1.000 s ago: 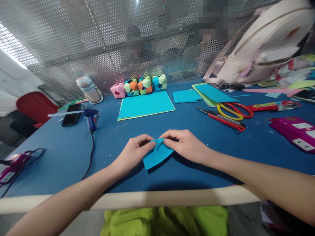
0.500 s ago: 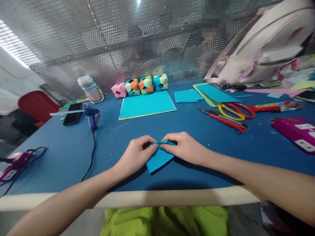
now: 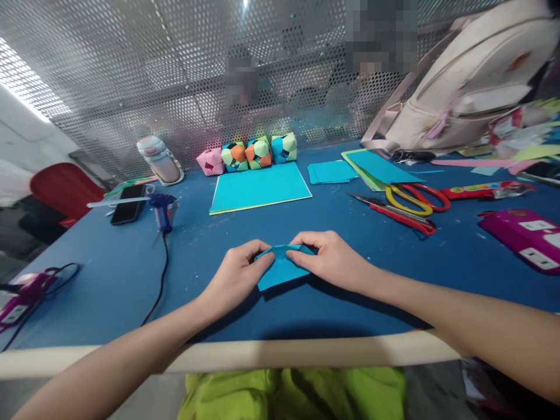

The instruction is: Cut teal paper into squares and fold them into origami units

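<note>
A small piece of blue paper point(image 3: 282, 272) is held up just above the blue table, between my two hands. My left hand point(image 3: 240, 268) pinches its left side along the upper edge, thumb on the near face. My right hand point(image 3: 326, 259) grips the right side in the same way, fingers behind. The upper edge shows a fold between the thumbs. Beyond my hands lies a stack of large blue sheets point(image 3: 262, 186), with yellow-green paper showing at its edge.
Folded paper balls point(image 3: 259, 153) stand behind the sheets. Scissors point(image 3: 406, 201), a red cutter point(image 3: 400, 219) and small blue papers point(image 3: 330, 172) lie right. At left are a glue gun point(image 3: 163, 211), a phone point(image 3: 128, 204) and a bottle point(image 3: 160, 160). A purple power strip point(image 3: 520, 236) sits far right.
The blue paper has tilted, so its lower edge lies flatter and higher. My thumbs have moved apart along the upper edge, the left one shifting left. Both hands keep their hold.
</note>
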Demonstrator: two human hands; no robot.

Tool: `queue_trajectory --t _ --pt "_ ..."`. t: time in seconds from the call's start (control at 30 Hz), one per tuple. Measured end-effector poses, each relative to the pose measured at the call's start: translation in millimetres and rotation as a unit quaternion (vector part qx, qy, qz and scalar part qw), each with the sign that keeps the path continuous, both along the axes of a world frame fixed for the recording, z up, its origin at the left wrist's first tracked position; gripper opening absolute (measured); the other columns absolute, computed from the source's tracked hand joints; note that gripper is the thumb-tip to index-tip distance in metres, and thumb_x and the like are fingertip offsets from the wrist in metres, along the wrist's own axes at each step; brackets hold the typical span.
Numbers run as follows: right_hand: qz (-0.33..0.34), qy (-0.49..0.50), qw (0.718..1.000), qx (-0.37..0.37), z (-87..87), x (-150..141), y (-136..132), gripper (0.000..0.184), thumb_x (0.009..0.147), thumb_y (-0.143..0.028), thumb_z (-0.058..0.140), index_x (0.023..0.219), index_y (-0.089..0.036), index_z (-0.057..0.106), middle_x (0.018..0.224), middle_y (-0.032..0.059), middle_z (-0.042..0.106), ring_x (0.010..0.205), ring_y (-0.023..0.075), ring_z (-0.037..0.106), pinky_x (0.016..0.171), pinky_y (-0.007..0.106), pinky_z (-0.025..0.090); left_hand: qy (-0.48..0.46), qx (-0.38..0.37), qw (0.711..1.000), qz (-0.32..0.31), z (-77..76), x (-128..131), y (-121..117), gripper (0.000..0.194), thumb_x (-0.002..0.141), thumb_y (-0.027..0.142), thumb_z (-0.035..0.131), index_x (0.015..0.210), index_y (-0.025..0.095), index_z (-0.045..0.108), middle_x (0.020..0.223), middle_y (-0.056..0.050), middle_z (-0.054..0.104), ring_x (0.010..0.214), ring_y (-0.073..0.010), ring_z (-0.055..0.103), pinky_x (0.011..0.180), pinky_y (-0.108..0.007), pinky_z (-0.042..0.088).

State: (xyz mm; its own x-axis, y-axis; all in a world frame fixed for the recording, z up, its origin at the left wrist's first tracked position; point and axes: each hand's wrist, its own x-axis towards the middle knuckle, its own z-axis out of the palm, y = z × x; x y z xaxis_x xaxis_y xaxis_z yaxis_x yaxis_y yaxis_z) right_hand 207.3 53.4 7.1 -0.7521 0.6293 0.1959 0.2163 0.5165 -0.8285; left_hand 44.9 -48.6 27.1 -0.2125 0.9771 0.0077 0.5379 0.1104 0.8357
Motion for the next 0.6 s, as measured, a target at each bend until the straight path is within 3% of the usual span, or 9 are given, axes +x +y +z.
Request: queue_trajectory --t 0.17,0.33,0.6 --pt "0.022 0.000 0.994 0.105 -5.7 1 -2 0.014 0.084 -0.021 0.053 0.084 -0.018 0.067 0.078 0.0016 0.069 0.069 0.0136 0.058 0.064 0.025 0.040 0.035 0.015 0.999 -0.020 -4.0 0 -1 0.021 0.085 0.030 0.051 0.078 0.016 0.064 0.069 0.002 0.061 0.063 -0.0111 0.050 0.058 -0.021 0.038" --pt "0.027 -0.022 0.971 0.237 -12.1 1 -5 0.014 0.085 -0.021 0.057 0.096 -0.020 0.067 0.095 0.0054 0.073 0.087 0.0201 0.066 0.075 0.030 0.043 0.110 0.043 0.991 -0.061 -4.5 6 -4 0.020 0.085 0.024 0.048 0.079 0.016 0.064 0.069 0.001 0.063 0.063 -0.0110 0.052 0.060 -0.022 0.038" --pt "0.009 -0.027 0.953 0.302 -16.7 1 -4 0.013 0.087 -0.021 0.054 0.082 -0.018 0.066 0.075 0.0028 0.072 0.069 0.0167 0.064 0.068 0.029 0.039 0.061 0.028 0.996 -0.065 -5.0 6 -6 0.016 0.076 0.017 0.050 0.088 0.017 0.061 0.073 0.002 0.059 0.067 -0.0115 0.051 0.062 -0.023 0.040"
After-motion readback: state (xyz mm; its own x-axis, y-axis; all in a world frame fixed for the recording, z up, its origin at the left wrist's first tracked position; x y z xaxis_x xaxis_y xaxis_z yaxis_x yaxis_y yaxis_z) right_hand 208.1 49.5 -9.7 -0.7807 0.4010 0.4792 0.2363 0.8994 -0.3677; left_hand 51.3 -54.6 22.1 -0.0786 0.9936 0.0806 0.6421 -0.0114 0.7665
